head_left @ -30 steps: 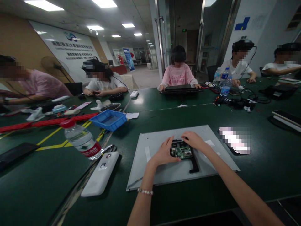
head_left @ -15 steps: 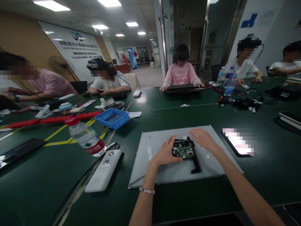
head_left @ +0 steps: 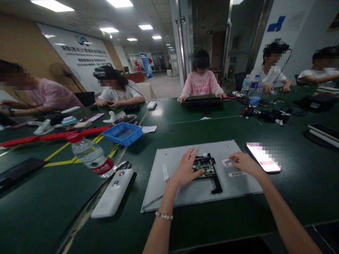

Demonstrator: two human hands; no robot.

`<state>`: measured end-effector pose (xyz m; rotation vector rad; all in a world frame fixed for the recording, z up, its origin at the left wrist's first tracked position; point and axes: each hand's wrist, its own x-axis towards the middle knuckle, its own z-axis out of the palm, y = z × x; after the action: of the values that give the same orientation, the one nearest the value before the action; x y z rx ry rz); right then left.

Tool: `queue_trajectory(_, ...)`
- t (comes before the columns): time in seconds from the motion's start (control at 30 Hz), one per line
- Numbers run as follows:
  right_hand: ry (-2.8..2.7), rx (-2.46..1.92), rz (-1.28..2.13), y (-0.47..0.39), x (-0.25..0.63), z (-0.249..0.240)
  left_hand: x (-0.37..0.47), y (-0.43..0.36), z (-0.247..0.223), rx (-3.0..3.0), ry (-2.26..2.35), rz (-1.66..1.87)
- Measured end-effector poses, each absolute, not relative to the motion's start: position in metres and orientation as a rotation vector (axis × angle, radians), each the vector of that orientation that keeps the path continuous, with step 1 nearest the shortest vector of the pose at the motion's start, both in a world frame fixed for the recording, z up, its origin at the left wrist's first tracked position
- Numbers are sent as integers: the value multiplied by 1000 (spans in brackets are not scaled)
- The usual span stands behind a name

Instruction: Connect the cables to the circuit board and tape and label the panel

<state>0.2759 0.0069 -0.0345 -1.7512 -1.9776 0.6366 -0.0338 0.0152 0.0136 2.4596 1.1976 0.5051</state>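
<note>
The room has lit ceiling panels, a wall sign at left and a glass door at the far side. A dark green table spans the foreground, its surface crossed by seams and, at left, yellow tape. A person in a pink top sits opposite; other people sit on both sides. A flat grey panel lies on the table directly before the wearer. Left of it are a white oblong device, a red-capped water bottle and, farther back, a blue plastic tray. A phone with a lit screen lies just right of the panel. The left hand extends over the left part of a black bracket on the panel, fingers slightly parted, thumb spread away over a green circuit board set in the bracket. The right hand is at a white label, fingertips drawn together; whether they pinch it cannot be determined. A barcode label lies nearer the wearer.
</note>
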Motion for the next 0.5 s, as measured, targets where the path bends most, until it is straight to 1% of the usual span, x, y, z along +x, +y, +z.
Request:
queue_trajectory(0.23,-1931,-1775,697,3,280,-37,-24,12,15,2515,1186,600)
queue_trajectory(0.5,-1824,-1773,723,-3,277,-29,3,-15,24,2620,1118,493)
